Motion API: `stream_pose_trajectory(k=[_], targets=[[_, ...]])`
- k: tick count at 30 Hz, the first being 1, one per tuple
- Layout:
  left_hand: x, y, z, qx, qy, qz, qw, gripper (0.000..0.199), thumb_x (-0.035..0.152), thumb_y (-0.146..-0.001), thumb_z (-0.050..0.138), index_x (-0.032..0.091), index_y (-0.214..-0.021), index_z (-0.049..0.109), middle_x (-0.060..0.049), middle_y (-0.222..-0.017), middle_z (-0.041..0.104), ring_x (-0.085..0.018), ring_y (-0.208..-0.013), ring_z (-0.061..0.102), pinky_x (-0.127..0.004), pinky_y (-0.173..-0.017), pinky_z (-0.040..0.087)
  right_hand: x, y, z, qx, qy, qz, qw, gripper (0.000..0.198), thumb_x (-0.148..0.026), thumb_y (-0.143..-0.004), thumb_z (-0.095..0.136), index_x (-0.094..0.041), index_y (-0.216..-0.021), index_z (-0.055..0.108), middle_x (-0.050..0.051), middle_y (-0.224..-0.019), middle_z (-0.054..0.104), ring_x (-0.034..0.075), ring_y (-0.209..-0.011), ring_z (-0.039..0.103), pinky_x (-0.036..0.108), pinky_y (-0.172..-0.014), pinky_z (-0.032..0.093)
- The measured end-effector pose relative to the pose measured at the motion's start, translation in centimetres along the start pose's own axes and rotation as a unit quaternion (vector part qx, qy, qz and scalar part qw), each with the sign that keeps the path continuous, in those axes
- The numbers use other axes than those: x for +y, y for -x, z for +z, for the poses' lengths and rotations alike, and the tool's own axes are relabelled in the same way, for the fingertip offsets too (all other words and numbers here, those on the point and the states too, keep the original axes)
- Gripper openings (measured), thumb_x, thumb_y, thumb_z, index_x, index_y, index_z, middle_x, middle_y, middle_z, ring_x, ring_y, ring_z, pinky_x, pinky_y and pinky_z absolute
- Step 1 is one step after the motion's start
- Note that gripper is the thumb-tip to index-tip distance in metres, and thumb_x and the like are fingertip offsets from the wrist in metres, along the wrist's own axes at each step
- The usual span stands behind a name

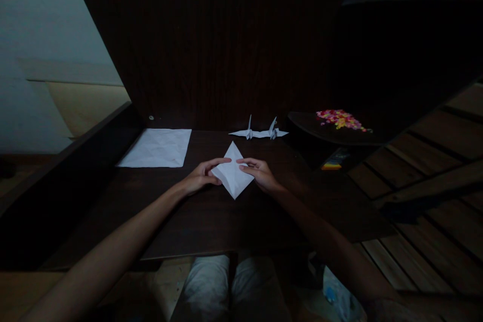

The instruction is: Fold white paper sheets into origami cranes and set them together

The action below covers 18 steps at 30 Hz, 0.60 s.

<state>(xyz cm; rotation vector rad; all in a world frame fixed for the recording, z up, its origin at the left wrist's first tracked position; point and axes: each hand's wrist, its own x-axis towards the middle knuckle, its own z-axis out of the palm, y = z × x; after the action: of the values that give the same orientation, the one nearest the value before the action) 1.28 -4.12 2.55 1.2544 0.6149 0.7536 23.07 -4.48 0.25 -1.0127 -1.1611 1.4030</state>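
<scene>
A folded sheet of white origami paper point(234, 181), diamond-shaped with a crease down its middle, is held just in front of me over the dark desk point(181, 231). My left hand point(202, 176) grips its left corner, thumb below and index finger along the upper left edge. On the opposite corner my right hand point(261, 172) is closed, its thumb and index finger lying on the paper's face. Behind it stand two folded white paper cranes point(260, 134), side by side with their wing tips close together.
A flat white paper sheet point(158, 148) lies at the back left. On a rounded shelf point(305, 123) at the right sits a pile of small pink, red and yellow pieces point(343, 119). A dark side panel point(75, 161) bounds the left, and a tall back panel point(211, 40) rises behind.
</scene>
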Motion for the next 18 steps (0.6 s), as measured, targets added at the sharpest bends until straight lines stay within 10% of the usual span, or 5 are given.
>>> stream_pose_trajectory(k=[18], targets=[[-0.1,0.01,-0.04,-0.022,0.028,-0.003,0.999,0.075,0.006,-0.058,0.074,0.015,-0.128,0.051,-0.009,-0.109,0.064,-0.019,-0.094,0.06,-0.029,-0.082,0.045,-0.21,-0.03,0.08,0.01,-0.054,0.043,0.998,0.027,-0.023,-0.055,0.078,-0.019,-0.081,0.073,0.003,-0.08,0.071,0.015,-0.07,0.062,0.027,-0.066,0.045]])
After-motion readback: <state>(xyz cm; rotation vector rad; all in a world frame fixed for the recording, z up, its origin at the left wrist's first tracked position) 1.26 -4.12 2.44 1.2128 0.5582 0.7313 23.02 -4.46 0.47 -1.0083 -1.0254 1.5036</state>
